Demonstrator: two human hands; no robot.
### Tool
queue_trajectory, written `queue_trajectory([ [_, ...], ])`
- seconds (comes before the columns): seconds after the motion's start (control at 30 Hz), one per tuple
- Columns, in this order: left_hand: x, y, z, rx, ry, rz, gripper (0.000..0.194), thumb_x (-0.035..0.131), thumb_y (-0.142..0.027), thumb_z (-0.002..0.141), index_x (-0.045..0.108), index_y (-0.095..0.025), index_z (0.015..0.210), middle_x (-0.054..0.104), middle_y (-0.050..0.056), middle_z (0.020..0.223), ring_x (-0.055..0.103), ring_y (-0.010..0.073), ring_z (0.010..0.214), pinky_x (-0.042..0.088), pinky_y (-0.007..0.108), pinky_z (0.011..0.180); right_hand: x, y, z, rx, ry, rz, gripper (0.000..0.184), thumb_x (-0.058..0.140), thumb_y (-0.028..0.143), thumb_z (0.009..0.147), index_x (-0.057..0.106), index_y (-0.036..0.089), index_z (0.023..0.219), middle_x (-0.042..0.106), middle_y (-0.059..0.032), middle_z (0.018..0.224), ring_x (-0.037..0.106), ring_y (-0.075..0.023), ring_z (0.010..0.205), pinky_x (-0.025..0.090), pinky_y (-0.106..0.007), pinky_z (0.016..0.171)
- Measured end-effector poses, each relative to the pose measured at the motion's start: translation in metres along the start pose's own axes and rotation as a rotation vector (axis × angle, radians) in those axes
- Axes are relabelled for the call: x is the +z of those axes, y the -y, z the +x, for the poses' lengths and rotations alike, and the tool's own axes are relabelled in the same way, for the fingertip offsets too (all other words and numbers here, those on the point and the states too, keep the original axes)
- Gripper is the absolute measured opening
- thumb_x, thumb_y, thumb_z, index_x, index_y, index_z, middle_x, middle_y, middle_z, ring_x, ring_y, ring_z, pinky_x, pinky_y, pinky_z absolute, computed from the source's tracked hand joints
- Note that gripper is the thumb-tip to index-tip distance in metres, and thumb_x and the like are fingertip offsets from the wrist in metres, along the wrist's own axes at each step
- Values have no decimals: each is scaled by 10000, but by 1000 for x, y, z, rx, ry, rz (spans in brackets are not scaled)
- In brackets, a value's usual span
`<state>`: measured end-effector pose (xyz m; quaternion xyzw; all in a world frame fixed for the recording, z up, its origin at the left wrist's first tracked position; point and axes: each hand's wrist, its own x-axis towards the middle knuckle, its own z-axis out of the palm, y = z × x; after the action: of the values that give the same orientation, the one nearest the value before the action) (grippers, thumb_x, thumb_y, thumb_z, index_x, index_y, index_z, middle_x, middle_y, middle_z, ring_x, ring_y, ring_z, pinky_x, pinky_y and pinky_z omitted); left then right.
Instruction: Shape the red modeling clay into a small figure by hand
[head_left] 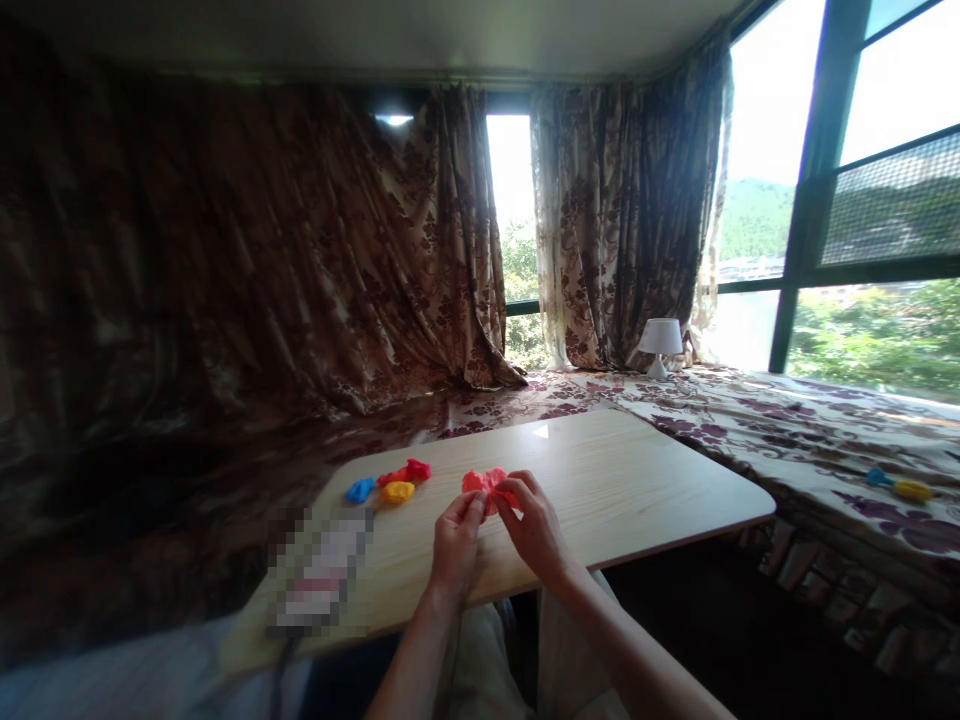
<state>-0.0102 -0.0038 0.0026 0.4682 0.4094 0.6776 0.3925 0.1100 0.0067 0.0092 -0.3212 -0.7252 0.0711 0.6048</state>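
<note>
The coral piece (489, 478) is over the table (637, 490), between the 2 hands; whether it touches the top, I cannot tell. The left hand (456, 535) pinches its left side between thumb and fingers, and the right hand (535, 525) pinches its right side in the same manner. In my opinion, this handling asks for light fingers: the piece looks thin and crumpled, so it is better to steady it with the left and arrange the folds little by little with the right, because a hard pull could tear it. The table is pale, with wood grain; on its left part lie a blue piece (361, 490), a yellow piece (396, 493) and red material (418, 469). Beyond, a flowered spread (697, 432) carries a white lamp (660, 336), near patterned curtains (607, 220).
</note>
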Motion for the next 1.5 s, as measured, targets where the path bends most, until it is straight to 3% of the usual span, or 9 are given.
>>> queue_trajectory([
  [0.3,2,-4,-1,16,-7,25,304,694,-381,653,655,-145,840,696,48,815,628,180,802,466,280,773,-2,1,1,85,-79,4,104,469,255,875,542,193,917,565,-54,907,570,-159,746,482,-299,690],
  [0.4,2,-5,-3,9,37,-13,368,689,-368,672,612,-162,967,706,63,862,641,194,851,466,307,816,1,-3,1,89,-53,2,65,497,247,862,542,202,873,579,-37,828,568,-170,759,482,-301,693],
  [0.53,3,-6,-3,28,100,17,494,657,-353,718,539,-199,1173,686,87,1027,618,213,980,443,332,891,4,-6,0,79,-36,65,66,500,212,860,555,209,896,581,-40,873,574,-167,808,490,-285,723],
  [0.63,4,-7,-4,73,143,49,409,624,-344,746,605,-194,1126,620,89,1174,544,229,1116,395,335,972,4,-6,0,78,-37,82,60,519,229,853,561,209,891,578,-41,887,573,-170,827,487,-284,736],
  [0.87,6,-10,-7,125,232,70,380,601,-324,764,624,-187,1118,625,73,1169,521,243,1148,345,398,1038,4,-9,0,162,-86,77,98,585,275,815,528,198,832,564,-20,816,568,-159,754,476,-280,698],
  [1.07,5,-7,-5,121,237,71,377,597,-310,774,608,-206,1136,605,55,1204,495,226,1180,333,371,1053,3,-6,1,131,-62,85,37,528,219,842,551,195,857,561,-35,840,557,-165,784,471,-287,723],
  [1.23,3,-4,-4,114,214,75,417,578,-282,784,554,-223,1196,554,52,1270,447,212,1227,305,362,1071,1,-4,2,88,-28,141,110,469,228,875,575,198,878,576,-40,869,560,-152,783,471,-266,714],
  [1.37,3,-5,-3,113,219,71,418,580,-253,775,556,-221,1192,548,49,1277,381,220,1276,266,369,1092,1,-6,2,138,-82,103,139,461,281,881,565,190,901,590,-38,841,558,-149,737,468,-269,694],
  [1.5,6,-7,-5,97,244,15,441,579,-262,781,529,-236,1218,539,53,1287,429,227,1242,298,385,1075,1,-5,1,173,-44,38,132,510,307,856,570,190,840,584,-15,767,551,-140,683,457,-257,668],
])
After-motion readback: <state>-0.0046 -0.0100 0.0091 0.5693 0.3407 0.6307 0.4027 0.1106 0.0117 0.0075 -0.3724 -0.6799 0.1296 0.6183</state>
